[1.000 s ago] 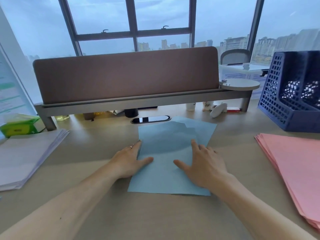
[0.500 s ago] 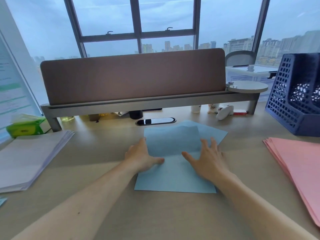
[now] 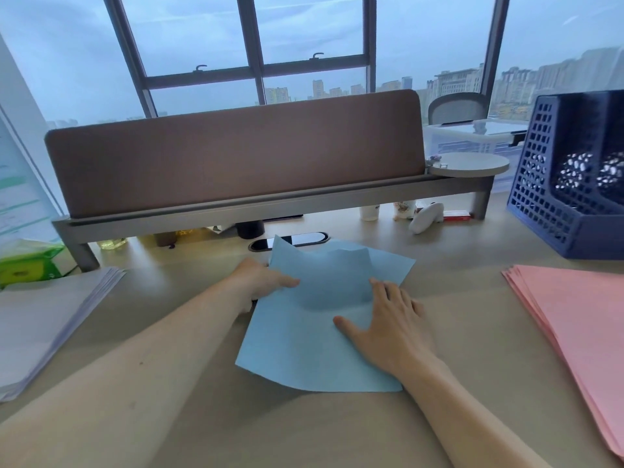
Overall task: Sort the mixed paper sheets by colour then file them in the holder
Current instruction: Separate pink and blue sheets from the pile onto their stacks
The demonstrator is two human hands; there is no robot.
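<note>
A stack of blue sheets [image 3: 304,352] lies on the desk in front of me, its far end and left edge lifted and curled up. My left hand [image 3: 260,282] grips the left edge, thumb on top and fingers hidden beneath. My right hand [image 3: 388,329] lies flat on the right part of the blue sheets, fingers spread. A pink stack [image 3: 580,332] lies at the right and a white stack [image 3: 44,315] at the left. The dark blue mesh file holder [image 3: 553,204] stands at the far right.
A brown partition screen [image 3: 236,153] on a grey shelf crosses the back of the desk, with small cups and bottles beneath it. A green tissue box [image 3: 30,265] sits at the far left. A cable slot [image 3: 297,239] lies just behind the blue sheets.
The left side and far end of the blue sheets have risen off the desk as my left hand slid under the edge. The right hand stayed flat on top.
</note>
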